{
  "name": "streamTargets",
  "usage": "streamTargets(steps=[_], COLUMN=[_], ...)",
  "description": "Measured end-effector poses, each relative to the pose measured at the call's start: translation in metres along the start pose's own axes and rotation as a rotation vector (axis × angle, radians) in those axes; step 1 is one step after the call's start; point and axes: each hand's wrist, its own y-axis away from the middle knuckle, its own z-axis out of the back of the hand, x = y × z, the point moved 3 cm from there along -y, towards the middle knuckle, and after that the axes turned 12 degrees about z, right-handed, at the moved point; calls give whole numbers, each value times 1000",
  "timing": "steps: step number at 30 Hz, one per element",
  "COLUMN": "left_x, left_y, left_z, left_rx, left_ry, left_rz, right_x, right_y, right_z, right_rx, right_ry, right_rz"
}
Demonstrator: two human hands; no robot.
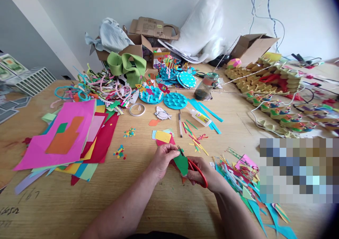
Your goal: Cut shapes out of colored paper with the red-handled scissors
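Over the front middle of the table, my left hand (164, 158) pinches a small green paper piece (181, 164) by its upper edge. My right hand (205, 173) grips red-handled scissors (198, 172), whose dark blades lie at the upper edge of the green paper. Whether the blades are parted I cannot tell. Some red and orange paper shows just behind and below the green piece. Beyond my hands lie a yellow paper rectangle (162, 136) on red paper, an orange fish-shaped cutout (154, 122) and a white fish drawing (162, 113).
Coloured paper sheets (60, 140) are stacked at left. Paper scraps (249, 182) spread at right. A glue bottle (200, 117), pen (180, 125), tape roll (137, 109) and blue scalloped discs (175, 100) lie mid-table. A glass jar (208, 85) and egg trays (265, 78) stand behind.
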Motion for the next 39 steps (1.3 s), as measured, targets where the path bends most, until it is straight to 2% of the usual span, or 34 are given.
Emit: streamTargets(steps=[5, 11, 17, 27, 35, 39], left_x=[1, 0, 0, 0, 0, 0], left_y=[0, -1, -2, -2, -2, -2], left_z=[-2, 0, -1, 0, 0, 0], left_rx=[101, 54, 139, 114, 77, 101], left_ry=[-45, 27, 37, 8, 5, -11], left_rz=[4, 20, 27, -44, -28, -42], right_x=[1, -1, -5, -3, -4, -5], right_y=[0, 1, 1, 1, 1, 2], right_z=[1, 2, 2, 1, 2, 2], right_rx=[-19, -8, -11, -10, -17, -24], right_ry=[4, -2, -45, -49, -47, -38], right_rz=[-1, 13, 47, 46, 62, 59])
